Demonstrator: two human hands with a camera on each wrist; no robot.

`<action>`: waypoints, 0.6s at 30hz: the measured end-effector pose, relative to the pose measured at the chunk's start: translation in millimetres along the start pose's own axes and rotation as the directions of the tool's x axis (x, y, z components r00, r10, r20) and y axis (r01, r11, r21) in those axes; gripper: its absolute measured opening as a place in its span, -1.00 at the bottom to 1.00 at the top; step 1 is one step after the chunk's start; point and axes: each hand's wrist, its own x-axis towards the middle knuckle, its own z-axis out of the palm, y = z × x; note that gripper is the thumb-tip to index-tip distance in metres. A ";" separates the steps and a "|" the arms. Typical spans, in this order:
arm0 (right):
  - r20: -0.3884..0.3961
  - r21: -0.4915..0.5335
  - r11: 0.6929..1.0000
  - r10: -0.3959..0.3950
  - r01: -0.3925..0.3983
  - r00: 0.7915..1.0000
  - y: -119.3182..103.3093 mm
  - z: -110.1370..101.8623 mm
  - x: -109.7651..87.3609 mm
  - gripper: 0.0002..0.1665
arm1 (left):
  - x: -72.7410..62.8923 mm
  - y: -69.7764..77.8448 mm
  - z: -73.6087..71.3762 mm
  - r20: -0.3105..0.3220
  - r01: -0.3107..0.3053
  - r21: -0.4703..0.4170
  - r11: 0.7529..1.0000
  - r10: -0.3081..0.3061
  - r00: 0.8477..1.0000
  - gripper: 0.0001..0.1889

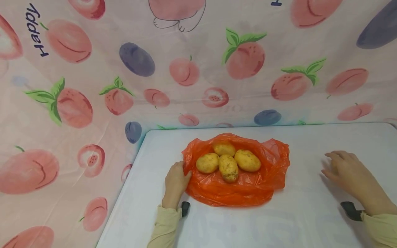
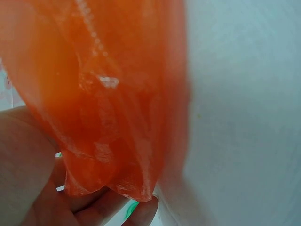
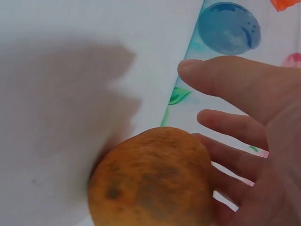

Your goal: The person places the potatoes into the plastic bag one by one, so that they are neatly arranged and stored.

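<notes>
Several yellow potatoes (image 1: 228, 168) lie together on an opened orange-red plastic bag (image 1: 229, 196). My left hand (image 1: 176, 181) holds the left edge of the bag, its thumb over the film. In the left wrist view the bag film (image 2: 113, 117) hangs in front of the fingers (image 2: 101, 207). Off to the right of the bag, my right hand (image 1: 350, 175) is low over the table with fingers apart. The right wrist view has a brownish potato (image 3: 153, 183) close by the spread fingers, overlapping them; in the head view it is hidden by the hand.
Everything rests on a white table (image 1: 297, 224). A fruit-printed cloth (image 1: 186, 44) rises behind its back edge and along its left side. Each wrist has a black camera strap piece, such as the right one (image 1: 350, 210).
</notes>
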 end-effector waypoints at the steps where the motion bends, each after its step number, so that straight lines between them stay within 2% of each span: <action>1: 0.008 -0.004 1.000 0.007 -0.007 1.000 0.9 0.6 -0.5 -0.34 | 0.0 0.2 0.0 0.000 0.001 -0.001 1.000 -0.001 1.000 -0.52; 9: -0.003 -0.007 1.000 0.009 -0.009 1.000 11.4 5.7 -2.4 -0.45 | 0.5 0.3 1.0 0.005 0.005 0.000 1.000 -0.005 1.000 -0.50; 15: -0.148 0.006 0.996 -0.088 0.089 0.985 19.9 10.4 -3.4 -0.60 | 0.2 0.1 0.7 0.009 0.007 0.000 1.000 -0.007 1.000 -0.51; 18: -0.165 0.010 0.995 -0.101 0.104 0.981 22.1 11.8 -3.1 -0.63 | 0.6 0.0 0.5 0.012 0.010 0.000 1.000 -0.010 1.000 -0.51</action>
